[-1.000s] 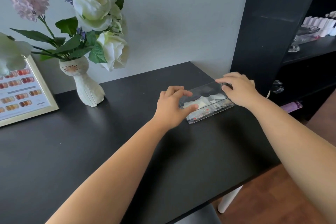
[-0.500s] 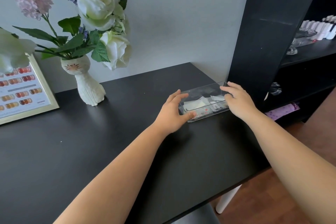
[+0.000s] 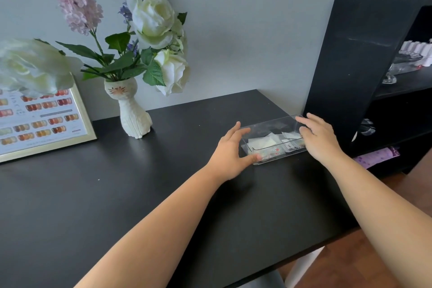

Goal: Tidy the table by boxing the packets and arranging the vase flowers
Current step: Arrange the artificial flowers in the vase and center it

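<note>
Flanking the clear box (image 3: 275,140) of packets (image 3: 260,141), both hands' fingers spread; labels unreadable.

table (image 3: 117,194) black | vase (image 3: 131,110) white | flowers (image 3: 152,21) cream, pink

Packets (image 3: 261,142) in box (image 3: 271,124), right of vase (image 3: 132,114)
</note>
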The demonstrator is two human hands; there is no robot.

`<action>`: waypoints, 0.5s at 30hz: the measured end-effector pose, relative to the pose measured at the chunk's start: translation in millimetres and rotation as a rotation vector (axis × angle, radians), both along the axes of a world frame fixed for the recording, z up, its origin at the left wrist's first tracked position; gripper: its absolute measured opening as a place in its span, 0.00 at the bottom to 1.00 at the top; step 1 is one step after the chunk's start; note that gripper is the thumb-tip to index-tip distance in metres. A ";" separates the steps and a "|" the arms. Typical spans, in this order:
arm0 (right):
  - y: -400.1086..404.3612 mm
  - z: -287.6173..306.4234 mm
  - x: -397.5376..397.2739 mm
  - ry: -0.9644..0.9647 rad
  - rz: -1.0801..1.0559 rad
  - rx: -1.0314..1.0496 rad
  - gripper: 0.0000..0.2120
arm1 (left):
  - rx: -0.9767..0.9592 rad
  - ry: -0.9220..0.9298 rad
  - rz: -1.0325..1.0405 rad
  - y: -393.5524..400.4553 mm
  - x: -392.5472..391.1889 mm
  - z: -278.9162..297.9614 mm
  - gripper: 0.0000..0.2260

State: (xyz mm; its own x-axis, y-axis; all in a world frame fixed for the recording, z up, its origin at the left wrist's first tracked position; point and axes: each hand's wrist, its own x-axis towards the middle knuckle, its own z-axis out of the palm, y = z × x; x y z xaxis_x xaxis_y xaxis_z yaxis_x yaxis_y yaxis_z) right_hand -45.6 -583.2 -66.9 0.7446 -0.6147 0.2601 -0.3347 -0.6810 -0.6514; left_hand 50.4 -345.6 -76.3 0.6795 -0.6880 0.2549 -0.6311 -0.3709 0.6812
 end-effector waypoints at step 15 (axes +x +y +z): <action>163.7 50.3 84.2 -0.189 0.396 -0.153 0.15 | -0.119 0.041 0.508 204.5 72.2 -8.3 0.22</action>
State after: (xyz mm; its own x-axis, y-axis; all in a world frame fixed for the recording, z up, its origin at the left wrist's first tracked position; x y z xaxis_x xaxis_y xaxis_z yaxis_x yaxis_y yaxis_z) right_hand 38.6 -419.6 -16.6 0.8451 -0.2361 0.4797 0.0859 -0.8256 -0.5577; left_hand 122.6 -141.1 -84.5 0.9312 -0.2368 0.2772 -0.3634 -0.5423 0.7575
